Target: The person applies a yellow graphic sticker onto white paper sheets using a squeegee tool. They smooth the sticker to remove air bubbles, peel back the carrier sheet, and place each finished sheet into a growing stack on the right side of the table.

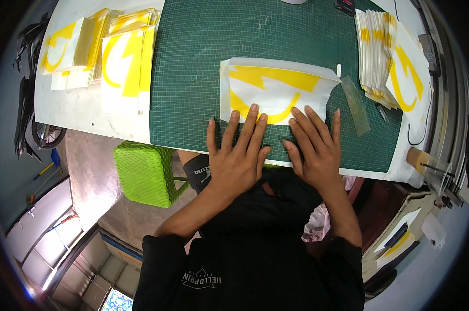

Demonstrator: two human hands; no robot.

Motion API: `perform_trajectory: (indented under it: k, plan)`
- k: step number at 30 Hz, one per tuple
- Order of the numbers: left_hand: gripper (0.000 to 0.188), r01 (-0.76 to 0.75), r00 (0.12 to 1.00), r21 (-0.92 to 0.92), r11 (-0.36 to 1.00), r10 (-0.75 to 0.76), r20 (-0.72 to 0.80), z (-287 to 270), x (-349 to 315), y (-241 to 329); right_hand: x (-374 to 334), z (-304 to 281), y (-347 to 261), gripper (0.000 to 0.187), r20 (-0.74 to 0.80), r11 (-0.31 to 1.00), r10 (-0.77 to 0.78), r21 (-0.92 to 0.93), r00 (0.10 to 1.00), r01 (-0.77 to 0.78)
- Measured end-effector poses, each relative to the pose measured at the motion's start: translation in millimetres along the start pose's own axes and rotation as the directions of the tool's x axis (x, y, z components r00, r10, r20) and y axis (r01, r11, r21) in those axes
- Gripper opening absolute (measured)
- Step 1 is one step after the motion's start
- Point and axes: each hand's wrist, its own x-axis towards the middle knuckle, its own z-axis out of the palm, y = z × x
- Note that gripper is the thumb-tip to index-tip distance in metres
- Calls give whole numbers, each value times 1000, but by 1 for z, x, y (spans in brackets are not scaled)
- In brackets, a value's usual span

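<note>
Left hand (236,159) and right hand (317,155), fingers spread, gripping nothing, seemingly touch the yellow-and-white rectangular papery sheet (277,92) at six o'clock; press evenly.

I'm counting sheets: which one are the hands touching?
The middle sheet on the green mat, touched by the left hand and right hand; the left piles and right pile lie untouched.

Two hands show, one left hand (238,155) and one right hand (317,154). There is one printed sheet (283,96) at their fingers, its layers too unclear to count. I count one table (68,111), one cutting mat (193,72), one clear strip (355,107) and one stool (140,173). Stacks of sheets (123,67) number at least three, at least two left and one right.
</note>
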Motion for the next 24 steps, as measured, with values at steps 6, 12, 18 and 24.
perform_trajectory:
  k: [6, 12, 18, 24]
  plan:
    - [51, 17, 1000, -46, 999, -17, -3, -5, 4, -1, 2, 2, -3, 43, 2, 1000, 24, -9, 1000, -24]
    - [54, 74, 996, -47, 996, -76, -48, -5, 16, 8, 17, 15, -29, 45, -23, 983, 134, -123, 991, -136]
    - [52, 114, 991, 33, 993, -112, -67, -3, 15, 2, 13, 12, -24, 43, -27, 975, 163, -146, 986, -165]
    - [50, 143, 990, 167, 976, -139, -31, -18, -1, -34, -17, -10, 12, 41, -49, 941, 283, -176, 958, -288]
